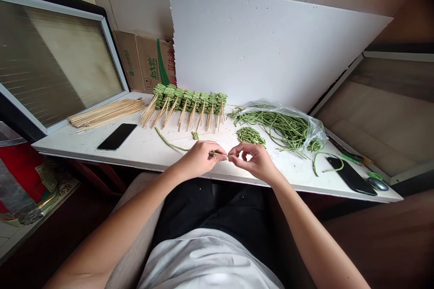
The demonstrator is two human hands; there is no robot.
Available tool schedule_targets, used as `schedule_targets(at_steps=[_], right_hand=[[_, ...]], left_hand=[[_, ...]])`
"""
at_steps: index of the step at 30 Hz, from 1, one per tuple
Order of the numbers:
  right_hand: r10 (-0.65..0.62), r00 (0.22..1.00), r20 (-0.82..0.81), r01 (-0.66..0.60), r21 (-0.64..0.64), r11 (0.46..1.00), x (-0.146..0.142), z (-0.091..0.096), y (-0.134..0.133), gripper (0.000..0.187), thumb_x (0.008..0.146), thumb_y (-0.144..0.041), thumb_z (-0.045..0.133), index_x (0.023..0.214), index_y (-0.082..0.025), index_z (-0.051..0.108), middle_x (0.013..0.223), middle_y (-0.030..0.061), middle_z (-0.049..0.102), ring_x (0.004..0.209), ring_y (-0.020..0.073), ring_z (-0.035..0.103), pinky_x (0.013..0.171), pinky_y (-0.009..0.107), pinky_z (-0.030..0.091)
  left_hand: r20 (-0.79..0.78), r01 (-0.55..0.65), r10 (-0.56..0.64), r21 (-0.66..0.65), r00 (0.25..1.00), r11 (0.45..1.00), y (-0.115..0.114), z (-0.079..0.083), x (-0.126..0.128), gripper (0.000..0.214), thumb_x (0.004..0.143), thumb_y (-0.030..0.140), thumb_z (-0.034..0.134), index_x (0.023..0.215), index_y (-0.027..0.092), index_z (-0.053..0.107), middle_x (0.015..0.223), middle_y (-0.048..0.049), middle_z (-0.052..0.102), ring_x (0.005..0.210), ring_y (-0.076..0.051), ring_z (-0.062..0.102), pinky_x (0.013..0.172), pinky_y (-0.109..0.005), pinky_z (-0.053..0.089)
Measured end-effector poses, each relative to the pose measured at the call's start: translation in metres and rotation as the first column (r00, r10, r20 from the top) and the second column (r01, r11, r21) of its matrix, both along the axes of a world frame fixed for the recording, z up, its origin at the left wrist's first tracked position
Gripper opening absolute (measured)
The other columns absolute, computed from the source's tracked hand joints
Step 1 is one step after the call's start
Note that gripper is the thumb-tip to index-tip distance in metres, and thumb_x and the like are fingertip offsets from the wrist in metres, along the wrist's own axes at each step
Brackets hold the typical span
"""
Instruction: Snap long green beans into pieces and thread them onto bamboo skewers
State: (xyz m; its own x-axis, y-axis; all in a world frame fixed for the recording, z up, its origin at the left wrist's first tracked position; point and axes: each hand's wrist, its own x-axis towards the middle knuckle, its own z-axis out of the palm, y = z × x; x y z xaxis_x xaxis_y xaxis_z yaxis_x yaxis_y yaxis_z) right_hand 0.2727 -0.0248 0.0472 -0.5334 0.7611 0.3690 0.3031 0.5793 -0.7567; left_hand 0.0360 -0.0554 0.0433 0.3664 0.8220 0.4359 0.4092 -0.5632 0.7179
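Note:
My left hand (200, 157) and my right hand (255, 159) meet above the near edge of the white table (142, 146). Both pinch a short green bean piece (220, 154) that seems to sit on a thin skewer between them. A long bean (169, 141) lies on the table just left of my left hand. Behind my right hand is a small heap of cut bean pieces (251, 136). Finished bean skewers (188, 104) lie in a row at the back.
Bare bamboo skewers (106, 113) are piled at the left beside a black phone (117, 137). A plastic bag of long beans (288, 127) lies at the right, with a second phone (351, 175) and scissors (352, 157). A white board (271, 49) and cardboard box (144, 63) stand behind.

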Motion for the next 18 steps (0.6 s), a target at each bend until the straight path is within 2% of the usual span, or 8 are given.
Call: schedule_targets(at_steps=[3, 7, 12, 16, 18], right_hand=[[0.041, 0.997, -0.059, -0.046, -0.083, 0.995, -0.001, -0.004, 0.002, 0.029, 0.089, -0.049, 0.078, 0.092, -0.021, 0.081, 0.085, 0.0072, 0.079, 0.077, 0.0201, 0.070, 0.064, 0.031, 0.053], [0.070, 0.971, -0.230, -0.129, -0.251, 0.959, -0.006, -0.009, 0.002, 0.029, 0.085, -0.049, 0.083, 0.090, -0.021, 0.080, 0.079, 0.0064, 0.078, 0.076, 0.0208, 0.072, 0.070, 0.033, 0.057], [0.032, 0.929, -0.367, -0.183, -0.383, 0.905, -0.018, -0.022, 0.001, 0.031, 0.084, -0.051, 0.084, 0.087, -0.020, 0.077, 0.072, 0.0036, 0.073, 0.055, 0.0124, 0.050, 0.055, 0.029, 0.044], [0.004, 0.894, -0.447, -0.239, -0.471, 0.849, -0.028, -0.031, 0.001, 0.036, 0.082, -0.055, 0.083, 0.081, -0.020, 0.074, 0.072, 0.0027, 0.070, 0.055, 0.0116, 0.046, 0.052, 0.028, 0.040], [0.005, 0.889, -0.458, -0.248, -0.472, 0.846, -0.029, -0.031, 0.001, 0.038, 0.082, -0.056, 0.083, 0.079, -0.020, 0.073, 0.071, 0.0024, 0.069, 0.054, 0.0109, 0.045, 0.052, 0.027, 0.039]], left_hand=[[0.015, 0.007, -0.007, 0.019, 1.000, 1.000, -0.002, 0.000, 0.002, 0.021, 0.095, 0.039, 0.075, 0.096, 0.019, 0.084, 0.092, -0.0072, 0.080, 0.077, -0.018, 0.067, 0.068, -0.027, 0.048], [0.055, 0.018, -0.024, 0.098, 0.998, 0.995, -0.001, 0.001, 0.002, 0.025, 0.098, 0.040, 0.073, 0.091, 0.019, 0.084, 0.086, -0.0080, 0.079, 0.076, -0.018, 0.067, 0.070, -0.029, 0.048], [0.102, 0.010, -0.034, 0.228, 0.994, 0.974, 0.002, -0.002, 0.001, 0.027, 0.099, 0.038, 0.070, 0.083, 0.019, 0.083, 0.078, -0.0072, 0.077, 0.073, -0.018, 0.065, 0.076, -0.031, 0.049], [0.151, -0.002, -0.030, 0.213, 0.988, 0.977, 0.005, -0.007, 0.001, 0.025, 0.099, 0.036, 0.070, 0.084, 0.020, 0.083, 0.081, -0.0076, 0.077, 0.075, -0.019, 0.069, 0.075, -0.030, 0.052], [0.147, -0.009, -0.022, 0.207, 0.989, 0.978, 0.005, -0.007, 0.000, 0.024, 0.098, 0.036, 0.071, 0.085, 0.020, 0.083, 0.083, -0.0080, 0.078, 0.077, -0.019, 0.070, 0.076, -0.031, 0.053]])
